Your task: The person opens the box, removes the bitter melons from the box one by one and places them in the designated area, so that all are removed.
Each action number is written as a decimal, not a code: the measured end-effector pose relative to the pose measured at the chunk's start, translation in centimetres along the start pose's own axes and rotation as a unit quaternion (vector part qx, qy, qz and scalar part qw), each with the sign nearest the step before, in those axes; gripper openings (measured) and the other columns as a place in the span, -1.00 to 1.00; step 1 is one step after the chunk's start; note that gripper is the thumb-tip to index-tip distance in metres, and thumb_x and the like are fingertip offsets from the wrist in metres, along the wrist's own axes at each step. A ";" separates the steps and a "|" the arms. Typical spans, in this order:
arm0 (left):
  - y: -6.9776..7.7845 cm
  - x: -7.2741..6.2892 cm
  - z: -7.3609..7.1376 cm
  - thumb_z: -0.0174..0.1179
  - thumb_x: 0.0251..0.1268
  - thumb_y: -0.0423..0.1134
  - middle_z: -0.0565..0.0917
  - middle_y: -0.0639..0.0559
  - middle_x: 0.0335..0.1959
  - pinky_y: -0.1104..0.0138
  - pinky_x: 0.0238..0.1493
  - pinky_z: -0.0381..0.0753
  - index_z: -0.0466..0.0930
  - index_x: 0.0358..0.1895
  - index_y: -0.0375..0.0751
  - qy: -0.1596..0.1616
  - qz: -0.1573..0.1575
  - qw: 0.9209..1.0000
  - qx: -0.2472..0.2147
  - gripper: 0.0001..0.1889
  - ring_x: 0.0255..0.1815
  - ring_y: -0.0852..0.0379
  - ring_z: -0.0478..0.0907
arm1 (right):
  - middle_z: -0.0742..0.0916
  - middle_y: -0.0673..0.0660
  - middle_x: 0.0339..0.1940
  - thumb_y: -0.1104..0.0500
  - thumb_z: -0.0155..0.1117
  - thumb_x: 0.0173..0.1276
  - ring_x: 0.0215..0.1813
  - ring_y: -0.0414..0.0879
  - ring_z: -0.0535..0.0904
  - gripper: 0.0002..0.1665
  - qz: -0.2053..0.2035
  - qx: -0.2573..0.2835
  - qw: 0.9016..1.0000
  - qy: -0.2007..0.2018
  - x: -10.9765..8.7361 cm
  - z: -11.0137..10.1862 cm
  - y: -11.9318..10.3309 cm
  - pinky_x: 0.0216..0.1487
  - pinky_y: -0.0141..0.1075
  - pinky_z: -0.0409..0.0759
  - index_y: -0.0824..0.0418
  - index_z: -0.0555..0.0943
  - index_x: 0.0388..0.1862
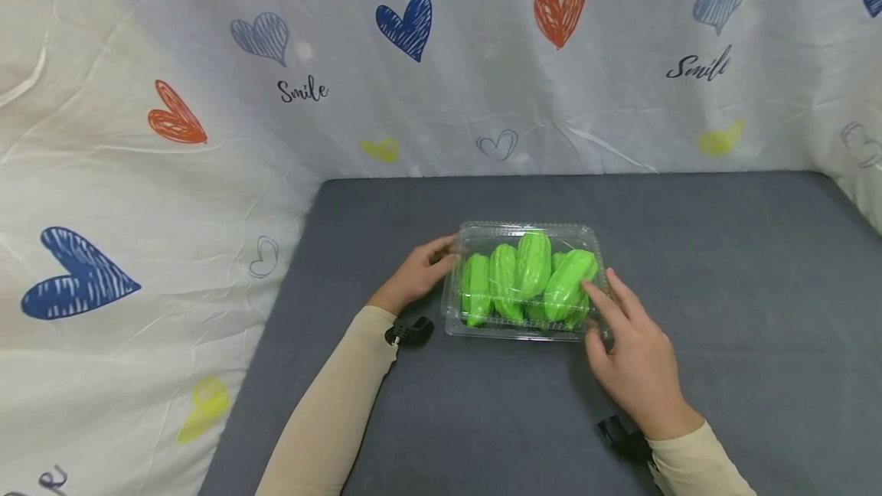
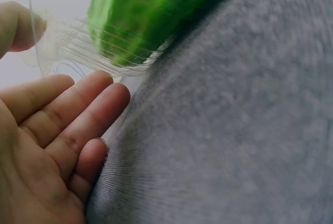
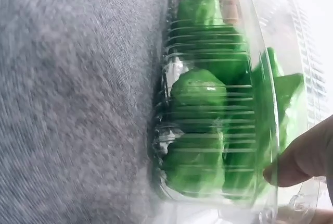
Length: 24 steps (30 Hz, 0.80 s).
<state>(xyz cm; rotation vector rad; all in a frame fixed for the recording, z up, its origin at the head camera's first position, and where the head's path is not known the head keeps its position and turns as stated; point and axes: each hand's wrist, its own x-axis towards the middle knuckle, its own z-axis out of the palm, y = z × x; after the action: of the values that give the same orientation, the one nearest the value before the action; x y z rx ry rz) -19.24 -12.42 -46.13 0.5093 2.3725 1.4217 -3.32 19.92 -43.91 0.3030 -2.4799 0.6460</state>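
Over on your left, your left hand (image 1: 420, 274), sleeved in cream to the wrist, is at the near-hand end of the clear, ribbed plastic container (image 1: 524, 334). Fingers (image 2: 88, 114) loosely straight and spread, thumb (image 2: 21, 26) stretched apart from them at the see-through wall: no curled grip there.

Now across to the middle, and here's the relation that counts: the container sits on the dark grey cloth-covered table (image 1: 413, 419), between your two hands, its long axis running left to right. From your left hand it lies to the right; from your right hand it lies left and ahead. Inside, the bright green, ridged, elongated pieces (image 1: 534, 266) are bunched together, several pointing away from you, one at the right leaning.

And on to the right: your right hand (image 1: 637, 362) has the near right corner, forefinger reaching to the side, thumb (image 3: 307, 156) against the front at the rim, fingers fairly straight and spread. Neither hand is clearly the nearer; both are right at the plastic. How firmly they press, you can't tell.
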 end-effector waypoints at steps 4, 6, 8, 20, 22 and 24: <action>-0.2 0.1 0.1 0.07 0.68 -0.10 0.52 -0.27 0.43 -0.11 0.40 0.47 0.34 0.58 -0.19 0.016 -0.002 1.000 0.002 -0.46 0.47 -0.22 0.45 | 0.56 0.37 0.46 0.40 0.36 0.19 -0.44 0.02 0.60 -0.26 0.005 0.017 1.000 0.004 0.2 -0.3 0.0 -0.18 0.19 0.56 0.18 0.60 0.42; -0.3 0.1 0.2 0.08 0.68 -0.09 0.54 -0.25 0.41 -0.10 0.38 0.48 0.37 0.57 -0.19 0.019 -0.003 1.000 0.000 -0.47 0.45 -0.21 0.47 | 0.58 0.38 0.42 0.41 0.38 0.18 -0.12 0.29 0.70 -0.26 0.007 0.030 1.000 0.005 0.3 -0.5 0.0 0.03 0.35 0.51 0.21 0.60 0.42; -0.4 0.2 0.2 0.08 0.68 -0.10 0.55 -0.25 0.39 -0.10 0.38 0.49 0.38 0.56 -0.19 0.020 0.000 1.000 -0.005 -0.48 0.44 -0.20 0.48 | 0.61 0.39 0.38 0.42 0.40 0.17 0.20 0.44 0.60 -0.26 0.007 0.041 0.999 0.006 0.4 -0.7 0.1 0.14 0.38 0.47 0.24 0.60 0.41; -0.7 0.4 0.1 0.13 0.66 -0.16 0.65 -0.22 0.26 -0.05 0.30 0.55 0.57 0.33 -0.27 0.020 0.024 0.999 -0.036 -0.63 0.30 -0.17 0.59 | 0.70 0.43 0.23 0.42 0.50 0.17 -0.03 0.37 0.72 -0.11 0.043 0.063 0.997 -0.009 1.2 -2.0 -0.2 -0.23 0.17 0.61 0.36 0.41 0.50; -0.9 0.5 0.1 0.15 0.65 -0.19 0.68 -0.23 0.18 -0.02 0.23 0.58 0.61 0.20 -0.30 0.027 0.032 0.998 -0.039 -0.71 0.21 -0.15 0.63 | 0.71 0.42 0.21 0.42 0.52 0.16 -0.13 0.32 0.74 -0.13 0.037 0.061 0.997 -0.006 1.4 -2.2 -0.2 -0.34 0.10 0.59 0.38 0.42 0.47; -1.0 0.5 0.1 0.17 0.63 -0.22 0.70 -0.22 0.12 0.03 0.19 0.59 0.64 0.06 -0.32 0.035 0.037 0.998 -0.039 -0.78 0.15 -0.11 0.65 | 0.72 0.42 0.18 0.41 0.53 0.14 -0.13 0.32 0.75 -0.16 0.031 0.059 0.998 -0.005 1.7 -2.3 -0.1 -0.29 0.12 0.62 0.41 0.45 0.43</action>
<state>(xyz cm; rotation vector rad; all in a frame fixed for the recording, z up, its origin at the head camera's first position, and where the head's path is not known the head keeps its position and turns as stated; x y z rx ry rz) -19.76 -12.52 -47.10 0.5405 2.3645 1.5824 -3.59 20.87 -41.24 0.2756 -2.4736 0.8197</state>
